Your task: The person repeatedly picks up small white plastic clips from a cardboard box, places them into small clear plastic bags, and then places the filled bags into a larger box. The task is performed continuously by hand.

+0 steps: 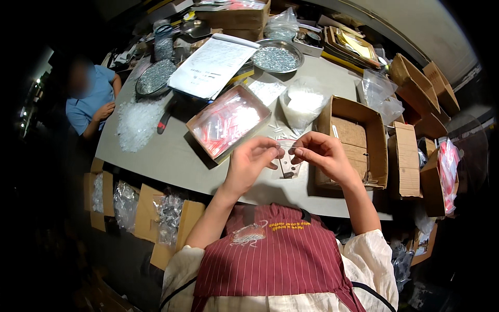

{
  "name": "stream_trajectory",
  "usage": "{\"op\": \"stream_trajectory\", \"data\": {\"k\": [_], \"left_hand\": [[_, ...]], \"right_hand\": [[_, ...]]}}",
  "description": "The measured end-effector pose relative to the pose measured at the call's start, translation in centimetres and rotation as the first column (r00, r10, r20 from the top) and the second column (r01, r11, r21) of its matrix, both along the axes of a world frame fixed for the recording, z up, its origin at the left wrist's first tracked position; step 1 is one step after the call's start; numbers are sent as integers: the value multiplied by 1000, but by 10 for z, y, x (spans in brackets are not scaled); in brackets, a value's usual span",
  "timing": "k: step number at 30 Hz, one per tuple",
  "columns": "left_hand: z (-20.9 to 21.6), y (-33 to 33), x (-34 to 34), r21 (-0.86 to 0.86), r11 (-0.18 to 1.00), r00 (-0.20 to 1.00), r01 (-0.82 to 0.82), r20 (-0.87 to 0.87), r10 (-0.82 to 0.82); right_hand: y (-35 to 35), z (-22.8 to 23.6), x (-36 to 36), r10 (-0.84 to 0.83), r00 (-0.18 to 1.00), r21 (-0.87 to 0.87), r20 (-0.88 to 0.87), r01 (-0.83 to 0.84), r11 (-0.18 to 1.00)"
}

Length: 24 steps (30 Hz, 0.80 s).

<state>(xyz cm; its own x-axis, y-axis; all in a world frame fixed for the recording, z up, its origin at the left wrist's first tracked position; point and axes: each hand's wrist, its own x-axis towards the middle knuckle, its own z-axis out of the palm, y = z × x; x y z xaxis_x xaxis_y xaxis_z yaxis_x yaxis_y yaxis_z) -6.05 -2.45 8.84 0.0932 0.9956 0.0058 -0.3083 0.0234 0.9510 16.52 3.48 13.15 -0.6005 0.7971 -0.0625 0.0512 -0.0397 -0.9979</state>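
Over the table's near edge, my left hand (251, 160) and my right hand (323, 154) face each other, fingertips pinched. Between them stretches the top edge of a small clear plastic bag (285, 145) with a thin red line. Just below my fingers shows a flat metal plate with round holes (289, 167); whether it is inside the bag I cannot tell. Beyond my left hand stands an open cardboard box of clear red-lined bags (228, 125). A few small white pegs (278, 128) lie past my fingertips, next to a plastic bag of white pieces (304, 106).
To the right of my hand stands an open cardboard box (382, 151). Metal bowls of small shiny parts (278, 56), a clipboard with paper (212, 65), a heap of clear pieces (136, 125) and a red-black tool (164, 120) occupy the table. At left sits another person (91, 99).
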Motion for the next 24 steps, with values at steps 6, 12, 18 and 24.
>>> {"op": "stream_trajectory", "data": {"k": [6,12,18,24], "left_hand": [[0,-15,-29,73,979,967,-190,-159,200],[-5,-44,-54,397,873,613,-284,-625,483],[-18,-80,-97,373,875,584,-310,-651,484],[-57,-118,-150,256,764,599,-592,-495,630]], "right_hand": [[-6,-8,-45,68,997,-27,-39,-69,997],[-10,-28,-101,183,945,369,271,-277,887],[-19,-43,-151,357,885,288,299,-440,850],[-10,-65,-210,535,804,199,258,-586,785]]}}
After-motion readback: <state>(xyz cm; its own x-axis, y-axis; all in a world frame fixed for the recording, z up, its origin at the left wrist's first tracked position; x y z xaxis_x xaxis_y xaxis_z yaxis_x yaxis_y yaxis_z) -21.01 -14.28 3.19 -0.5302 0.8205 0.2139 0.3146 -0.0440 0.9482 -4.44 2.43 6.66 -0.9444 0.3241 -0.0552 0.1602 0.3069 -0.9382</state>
